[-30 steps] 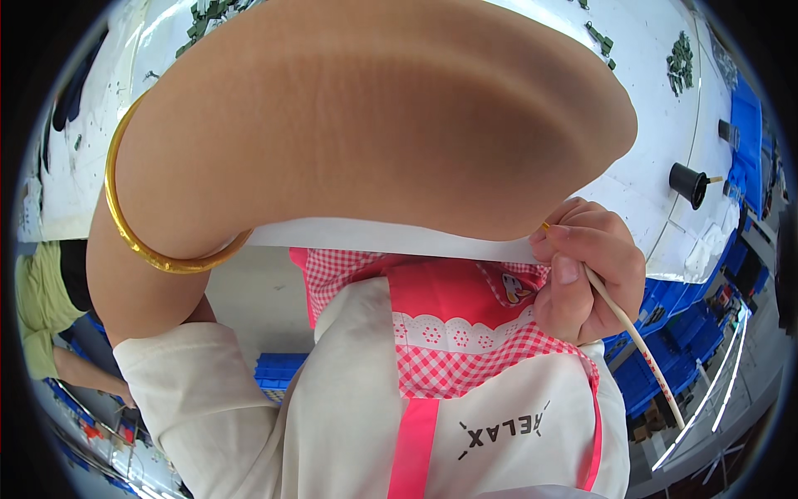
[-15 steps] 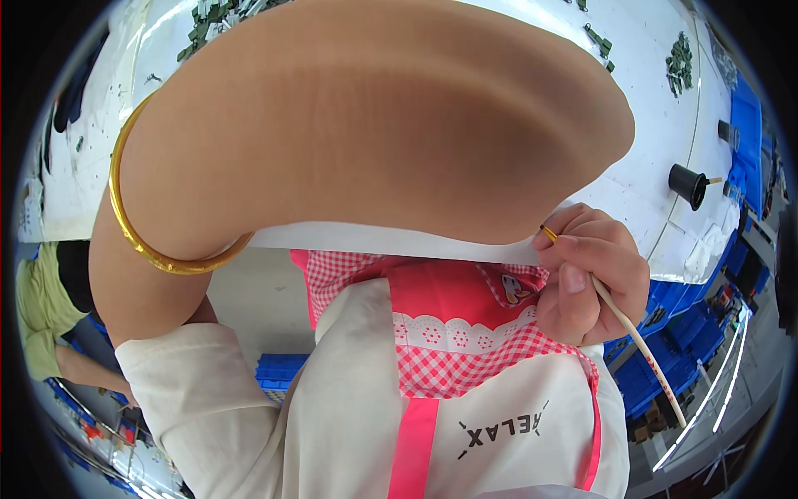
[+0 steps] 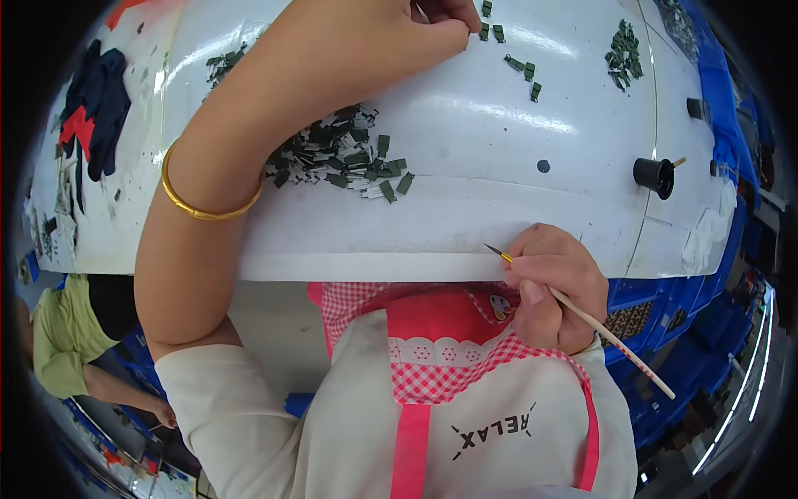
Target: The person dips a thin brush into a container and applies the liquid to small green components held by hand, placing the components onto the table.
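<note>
One thin brush (image 3: 615, 343) in head view, pinched in your right hand (image 3: 559, 287), pointing left over near edge of table (image 3: 465, 200). Your left hand (image 3: 420, 37), cut by top edge, just beside small green pieces (image 3: 499, 34); cannot tell if it holds any. Bigger green-and-white pile (image 3: 345, 154) beside your left forearm (image 3: 249, 116); black cup (image 3: 653, 176) right.

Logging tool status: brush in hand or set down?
In hand: the right hand grips the brush, tip and handle protruding.
</note>
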Demonstrator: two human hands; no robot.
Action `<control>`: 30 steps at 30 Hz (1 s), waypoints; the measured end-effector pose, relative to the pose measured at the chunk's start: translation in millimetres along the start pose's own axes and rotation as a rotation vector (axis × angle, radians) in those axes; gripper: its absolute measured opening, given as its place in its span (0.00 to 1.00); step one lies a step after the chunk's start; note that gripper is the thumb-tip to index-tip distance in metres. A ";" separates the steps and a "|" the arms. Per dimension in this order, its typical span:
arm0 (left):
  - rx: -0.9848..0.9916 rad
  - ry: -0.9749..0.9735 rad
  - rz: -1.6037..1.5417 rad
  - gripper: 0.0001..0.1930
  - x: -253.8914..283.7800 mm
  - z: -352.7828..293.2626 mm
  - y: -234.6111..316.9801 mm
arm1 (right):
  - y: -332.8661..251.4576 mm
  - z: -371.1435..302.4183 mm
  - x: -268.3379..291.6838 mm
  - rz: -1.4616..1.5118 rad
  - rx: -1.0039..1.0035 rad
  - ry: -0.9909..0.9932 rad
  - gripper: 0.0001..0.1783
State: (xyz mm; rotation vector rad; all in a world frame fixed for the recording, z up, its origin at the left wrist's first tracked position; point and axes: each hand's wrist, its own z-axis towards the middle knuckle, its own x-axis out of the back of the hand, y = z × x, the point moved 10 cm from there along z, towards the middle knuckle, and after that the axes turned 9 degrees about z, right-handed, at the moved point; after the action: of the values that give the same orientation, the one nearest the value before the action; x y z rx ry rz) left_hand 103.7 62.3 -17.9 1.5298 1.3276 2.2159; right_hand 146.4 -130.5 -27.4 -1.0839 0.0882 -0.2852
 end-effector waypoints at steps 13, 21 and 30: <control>-0.092 -0.026 -0.004 0.06 12.3 0.2 17.1 | 1.2 1.4 0.0 -0.024 -0.009 0.010 0.10; -0.296 -0.457 0.293 0.08 -25.1 -34.5 15.8 | 1.5 -2.7 2.1 0.033 0.009 0.017 0.11; -0.354 -0.439 0.260 0.08 -19.4 -43.6 21.6 | 0.3 -0.9 -1.3 0.027 0.005 -0.026 0.12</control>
State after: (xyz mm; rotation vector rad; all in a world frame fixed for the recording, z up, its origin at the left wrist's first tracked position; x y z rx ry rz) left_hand 85.0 13.3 -19.8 1.9681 0.6065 1.9391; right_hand 145.0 -130.8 -28.2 -1.0803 0.0789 -0.2470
